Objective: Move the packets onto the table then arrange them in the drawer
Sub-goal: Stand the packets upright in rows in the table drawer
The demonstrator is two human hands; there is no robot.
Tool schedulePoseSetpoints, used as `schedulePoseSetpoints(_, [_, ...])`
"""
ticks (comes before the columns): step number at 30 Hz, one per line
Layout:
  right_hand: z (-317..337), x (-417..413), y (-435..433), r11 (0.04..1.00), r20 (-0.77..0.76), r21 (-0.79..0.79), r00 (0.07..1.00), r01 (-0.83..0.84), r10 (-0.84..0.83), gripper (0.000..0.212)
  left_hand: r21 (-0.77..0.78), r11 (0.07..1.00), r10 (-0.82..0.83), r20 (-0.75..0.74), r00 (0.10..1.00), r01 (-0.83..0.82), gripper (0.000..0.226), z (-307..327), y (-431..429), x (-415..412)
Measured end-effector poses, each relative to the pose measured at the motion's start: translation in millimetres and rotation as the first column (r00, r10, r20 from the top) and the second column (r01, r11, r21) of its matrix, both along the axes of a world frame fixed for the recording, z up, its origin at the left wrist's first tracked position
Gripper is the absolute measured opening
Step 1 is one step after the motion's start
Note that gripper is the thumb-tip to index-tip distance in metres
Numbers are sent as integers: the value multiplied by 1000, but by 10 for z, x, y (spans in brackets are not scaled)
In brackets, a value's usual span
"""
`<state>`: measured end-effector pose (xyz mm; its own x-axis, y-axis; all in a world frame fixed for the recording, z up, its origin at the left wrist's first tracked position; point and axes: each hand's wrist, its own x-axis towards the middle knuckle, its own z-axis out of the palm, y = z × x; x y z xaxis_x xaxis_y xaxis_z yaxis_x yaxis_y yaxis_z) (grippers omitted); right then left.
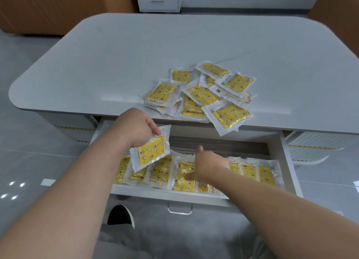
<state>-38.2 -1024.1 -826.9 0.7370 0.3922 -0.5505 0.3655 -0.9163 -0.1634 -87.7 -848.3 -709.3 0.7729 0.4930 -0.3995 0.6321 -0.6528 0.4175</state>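
Holding one packet (pixel 150 152) by its top edge, the left grip (pixel 138 128) pinches the clear wrapper between thumb and fingers, so the packet hangs tilted over the left part of the open drawer (pixel 289 161). Taken by the edge, it has its lower side free to slip in among the others. The right grip (pixel 208 164) holds nothing. Its fingers lie stretched on the row (pixel 250 170) of packets in the drawer, thumb up, probably pressing them flat or parting them to make a slot for the newcomer. The row lies side by side along the front of the drawer, each packet seeming to overlap the next, which fits many into a narrow space. A loose pile (pixel 200 91) sits on the table (pixel 116 64), near its front edge just above the drawer and so within short reach. One packet of the pile juts over that edge. I judge the move onto the table done and the arranging about half through. The risk is that the slick wrappers slide and the row falls out of order.
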Motion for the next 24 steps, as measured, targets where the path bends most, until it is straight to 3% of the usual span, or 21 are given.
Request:
schedulePoseSetpoints(4, [41,-22,-45,1000,64,29,998,-2,0,94,-65,998,13,23,1000,-12,53,-12,-11,6])
schedulePoseSetpoints(6, [73,47,-84,993,-53,114,998,34,-28,85,-129,991,30,23,999,-27,52,-20,-5,10])
schedulePoseSetpoints(7, [99,92,-111,975,-197,194,978,110,-72,78,-165,986,33,24,999,-29,51,-22,-2,11])
schedulePoseSetpoints(8, [149,128,-145,937,-381,265,918,227,-115,71,-206,978,32,20,999,-27,50,-26,-6,12])
schedulePoseSetpoints(10, [282,161,-247,824,-712,310,690,475,-130,62,-290,957,31,4,1000,-28,49,-36,-27,5])
schedulePoseSetpoints(12, [351,163,-361,728,-841,316,535,608,-81,49,-349,937,24,-16,1000,-28,50,-61,-62,6])
schedulePoseSetpoints(17, [283,201,-514,541,-880,322,456,777,-131,44,-413,909,-90,-43,995,65,48,-140,-300,50])
schedulePoseSetpoints(21, [257,209,-565,560,-845,268,471,784,-254,43,-434,898,-84,-4,996,74,49,-186,-460,118])
schedulePoseSetpoints(24, [257,210,-592,461,-928,203,321,864,-191,36,-458,887,-84,-22,996,65,47,-215,-533,162])
